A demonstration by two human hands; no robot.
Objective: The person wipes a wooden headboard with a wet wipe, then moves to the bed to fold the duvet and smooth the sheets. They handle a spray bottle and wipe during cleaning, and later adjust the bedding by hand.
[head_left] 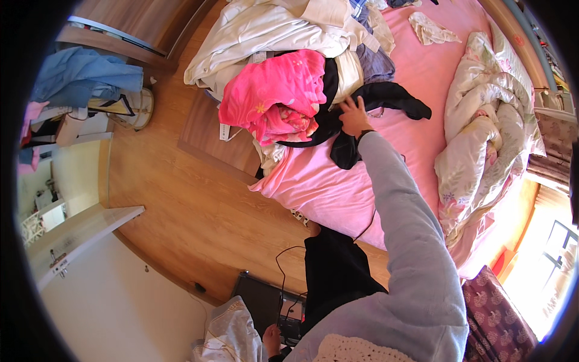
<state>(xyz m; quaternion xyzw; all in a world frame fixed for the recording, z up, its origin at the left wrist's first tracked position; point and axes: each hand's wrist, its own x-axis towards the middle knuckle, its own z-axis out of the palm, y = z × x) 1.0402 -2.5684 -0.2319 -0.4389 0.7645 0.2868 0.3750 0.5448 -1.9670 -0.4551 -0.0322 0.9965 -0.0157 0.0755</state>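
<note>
My right hand (354, 116) reaches out over the bed, fingers spread, and lies on a black garment (395, 98). Another dark part of black cloth (345, 151) hangs just below the wrist. To the left of that hand is a bunched bright pink patterned cloth (274, 96), touching the black fabric. Cream-white bedding or clothing (265, 36) is heaped behind it. My left hand (271, 341) hangs low near the bottom edge, beside a silvery-white cloth or bag (232, 332) and a thin black cable; its fingers are too small to make out.
The bed has a pink sheet (416, 66), with a rumpled floral quilt (482, 139) on its right. Blue denim (90, 75) hangs at the left by open shelves. A white door panel (96, 241) stands ajar. A black case (256, 292) lies on the wooden floor (181, 199).
</note>
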